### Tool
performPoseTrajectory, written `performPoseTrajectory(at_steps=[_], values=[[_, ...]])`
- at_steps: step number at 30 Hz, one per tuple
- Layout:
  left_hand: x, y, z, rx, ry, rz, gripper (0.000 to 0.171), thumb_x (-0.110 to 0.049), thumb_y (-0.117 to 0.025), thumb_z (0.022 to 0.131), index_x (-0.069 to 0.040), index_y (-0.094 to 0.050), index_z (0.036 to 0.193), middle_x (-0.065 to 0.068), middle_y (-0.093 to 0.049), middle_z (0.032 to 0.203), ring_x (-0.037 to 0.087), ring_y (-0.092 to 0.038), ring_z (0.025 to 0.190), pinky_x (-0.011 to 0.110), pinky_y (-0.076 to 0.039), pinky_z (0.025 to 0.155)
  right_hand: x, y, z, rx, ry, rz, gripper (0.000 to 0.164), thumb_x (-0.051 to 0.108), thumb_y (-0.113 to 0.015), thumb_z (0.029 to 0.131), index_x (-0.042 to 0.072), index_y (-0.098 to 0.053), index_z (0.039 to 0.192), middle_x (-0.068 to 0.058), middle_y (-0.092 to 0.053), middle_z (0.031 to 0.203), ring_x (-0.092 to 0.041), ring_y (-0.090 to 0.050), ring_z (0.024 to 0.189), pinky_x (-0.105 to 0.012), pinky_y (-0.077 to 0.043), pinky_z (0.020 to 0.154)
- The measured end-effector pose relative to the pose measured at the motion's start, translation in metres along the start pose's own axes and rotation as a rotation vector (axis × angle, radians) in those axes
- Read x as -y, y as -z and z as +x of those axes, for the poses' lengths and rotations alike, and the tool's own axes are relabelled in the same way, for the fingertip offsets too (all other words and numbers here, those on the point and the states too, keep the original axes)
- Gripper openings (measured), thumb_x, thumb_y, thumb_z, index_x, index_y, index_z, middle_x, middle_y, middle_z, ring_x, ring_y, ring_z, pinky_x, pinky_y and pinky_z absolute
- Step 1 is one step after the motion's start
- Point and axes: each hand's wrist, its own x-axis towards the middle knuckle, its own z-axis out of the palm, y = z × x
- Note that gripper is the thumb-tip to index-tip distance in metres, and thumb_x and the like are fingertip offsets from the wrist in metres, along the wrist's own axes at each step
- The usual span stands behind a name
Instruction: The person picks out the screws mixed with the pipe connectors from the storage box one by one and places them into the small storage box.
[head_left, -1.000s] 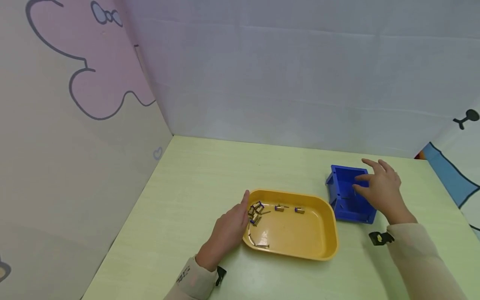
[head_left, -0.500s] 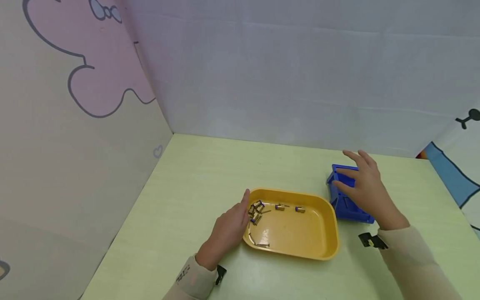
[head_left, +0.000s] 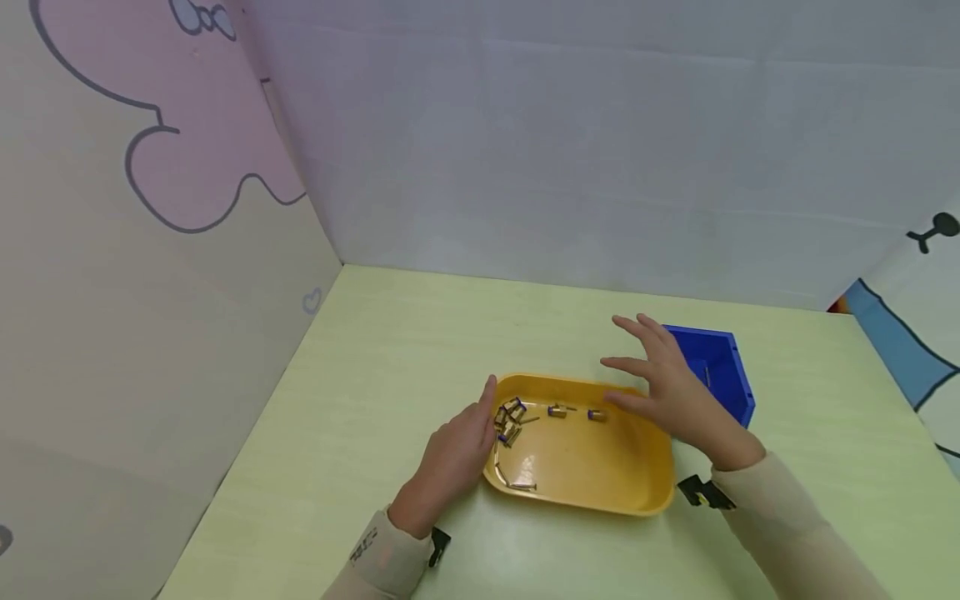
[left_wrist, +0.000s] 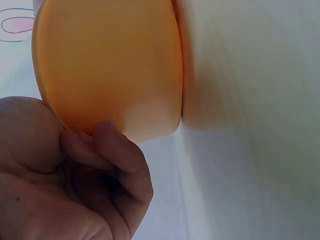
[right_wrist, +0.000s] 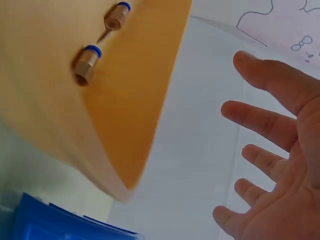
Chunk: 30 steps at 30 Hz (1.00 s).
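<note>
A yellow tray lies on the table, and my left hand grips its left side. In the left wrist view the fingers curl against the outside of the tray's wall. Several brass push-in fittings with blue collars cluster with screws at the tray's left end. Along the far side sit two more fittings, one beside a screw and another alone. My right hand hovers over the tray's right end, fingers spread and holding nothing, its fingertips near the lone fitting.
Just right of the tray stands a blue bin, partly hidden behind my right hand, with a screw inside. More screws lie along the tray's near left edge. A pale cloth hangs behind the table.
My right hand has moved left, from above the blue bin to above the tray's right end, with its fingers spread. The left hand keeps its hold on the tray.
</note>
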Motion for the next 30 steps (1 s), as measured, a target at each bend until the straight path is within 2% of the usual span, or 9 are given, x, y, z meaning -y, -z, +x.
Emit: performPoseTrajectory(at_steps=[3, 7, 18, 25, 30], values=[[0.001, 0.001, 0.0, 0.006, 0.01, -0.003, 0.059, -0.021, -0.04, 0.107, -0.016, -0.018, 0.161, 0.009, -0.061, 0.136, 0.016, -0.059, 0.083, 0.035, -0.049, 0.065, 0.003, -0.005, 0.002, 0.05, -0.018, 0.026, 0.045, 0.031, -0.082, 0.082, 0.011, -0.073, 0.122, -0.007, -0.022, 0.163, -0.036, -0.003, 0.151, -0.072, -0.013, 0.109], [0.001, 0.003, 0.0, -0.003, 0.014, -0.014, 0.058, -0.022, -0.04, 0.107, -0.015, -0.018, 0.161, 0.009, -0.06, 0.138, 0.019, -0.063, 0.092, 0.038, -0.052, 0.071, 0.004, -0.006, 0.005, 0.066, 0.011, 0.034, 0.041, 0.03, -0.083, 0.082, 0.012, -0.075, 0.118, -0.008, -0.024, 0.163, -0.035, -0.003, 0.151, -0.072, -0.01, 0.11], [0.004, 0.0, 0.001, 0.002, 0.007, -0.013, 0.059, -0.021, -0.04, 0.107, -0.014, -0.018, 0.161, 0.009, -0.06, 0.138, 0.017, -0.06, 0.086, 0.035, -0.048, 0.065, 0.01, -0.007, 0.019, 0.11, 0.017, 0.024, 0.032, 0.023, -0.082, 0.083, 0.016, -0.078, 0.114, -0.006, -0.025, 0.163, -0.035, -0.002, 0.152, -0.072, -0.01, 0.11], [0.002, 0.0, 0.002, 0.009, 0.007, -0.03, 0.059, -0.02, -0.04, 0.107, -0.015, -0.018, 0.161, 0.01, -0.062, 0.134, 0.015, -0.053, 0.076, 0.031, -0.044, 0.06, 0.012, -0.022, 0.025, 0.286, 0.046, -0.068, 0.038, 0.024, -0.087, 0.077, 0.022, -0.078, 0.113, -0.006, -0.02, 0.165, -0.039, 0.008, 0.151, -0.07, 0.002, 0.111], [0.001, -0.001, 0.002, 0.01, 0.006, -0.023, 0.059, -0.02, -0.04, 0.107, -0.015, -0.018, 0.161, 0.01, -0.062, 0.135, 0.014, -0.053, 0.077, 0.03, -0.044, 0.06, 0.007, -0.03, 0.026, 0.322, 0.065, -0.109, 0.044, 0.025, -0.089, 0.073, 0.026, -0.077, 0.116, -0.007, -0.017, 0.166, -0.04, 0.011, 0.15, -0.073, 0.0, 0.109]])
